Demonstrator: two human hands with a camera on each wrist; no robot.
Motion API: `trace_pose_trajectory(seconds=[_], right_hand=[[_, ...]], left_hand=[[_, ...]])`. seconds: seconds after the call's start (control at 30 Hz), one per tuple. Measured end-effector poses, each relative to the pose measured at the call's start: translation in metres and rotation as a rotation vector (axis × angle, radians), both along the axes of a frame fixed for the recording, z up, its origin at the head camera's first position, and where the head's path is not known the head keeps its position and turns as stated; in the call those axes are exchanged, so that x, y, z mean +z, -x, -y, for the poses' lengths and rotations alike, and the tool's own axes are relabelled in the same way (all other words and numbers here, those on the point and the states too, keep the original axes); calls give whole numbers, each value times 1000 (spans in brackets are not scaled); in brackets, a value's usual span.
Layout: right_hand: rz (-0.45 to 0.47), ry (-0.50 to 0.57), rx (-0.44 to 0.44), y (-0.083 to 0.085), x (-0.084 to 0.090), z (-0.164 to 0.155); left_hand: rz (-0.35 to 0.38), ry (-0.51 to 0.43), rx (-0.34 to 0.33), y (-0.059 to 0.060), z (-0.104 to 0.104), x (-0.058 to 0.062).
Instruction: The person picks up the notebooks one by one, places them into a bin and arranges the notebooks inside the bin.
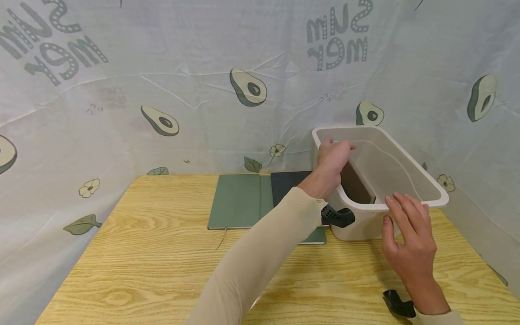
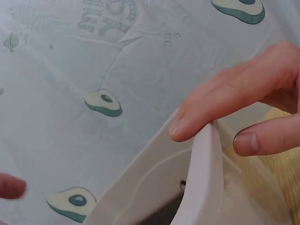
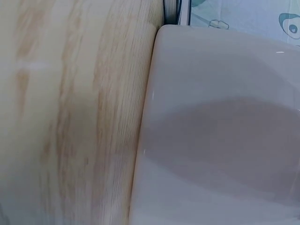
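Note:
My left hand [image 1: 335, 155] reaches over the left rim of a beige plastic bin [image 1: 414, 171], thumb stretched out to the right. Most of its other fingers are hidden behind the hand; one blurred fingertip [image 2: 11, 186] enters the left wrist view without touching anything there. A dark brown flat thing [image 1: 357, 183] leans along the bin's left inner wall, below that hand. My right hand [image 1: 412, 243] rests its fingertips on the bin's front rim. The left wrist view shows its thumb [image 2: 248, 143] outside, apart from the wall.
Left of the bin lie a green notebook [image 1: 235, 201] with a ribbon, a black notebook [image 1: 284, 185] and another green notebook [image 1: 316, 237], partly covered by the left arm. A printed cloth [image 1: 203, 67] hangs behind the wooden table [image 1: 142, 253]; the bin stands near its right side.

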State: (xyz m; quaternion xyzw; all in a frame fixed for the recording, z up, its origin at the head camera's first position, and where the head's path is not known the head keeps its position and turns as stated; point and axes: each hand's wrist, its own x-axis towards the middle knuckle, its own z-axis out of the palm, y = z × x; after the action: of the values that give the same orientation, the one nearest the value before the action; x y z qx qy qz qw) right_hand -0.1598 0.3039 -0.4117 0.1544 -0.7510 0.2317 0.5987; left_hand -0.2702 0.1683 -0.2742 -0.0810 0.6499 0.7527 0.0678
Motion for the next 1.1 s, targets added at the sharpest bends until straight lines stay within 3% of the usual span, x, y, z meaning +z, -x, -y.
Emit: trace_pose_trajectory(seconds=[0.33, 0.63, 0.9, 1.1], right_hand=[[-7, -5, -5, -1, -2, -2], [-11, -3, 10, -1, -1, -1], [-21, -10, 18, -1, 3, 1], [-14, -5, 15, -1, 3, 1]], left_hand=[[-47, -150, -133, 1, -4, 2], [-64, -172, -162, -1, -8, 2], [-45, 56, -195, -17, -11, 12], [-8, 76, -183, -21, -15, 13]])
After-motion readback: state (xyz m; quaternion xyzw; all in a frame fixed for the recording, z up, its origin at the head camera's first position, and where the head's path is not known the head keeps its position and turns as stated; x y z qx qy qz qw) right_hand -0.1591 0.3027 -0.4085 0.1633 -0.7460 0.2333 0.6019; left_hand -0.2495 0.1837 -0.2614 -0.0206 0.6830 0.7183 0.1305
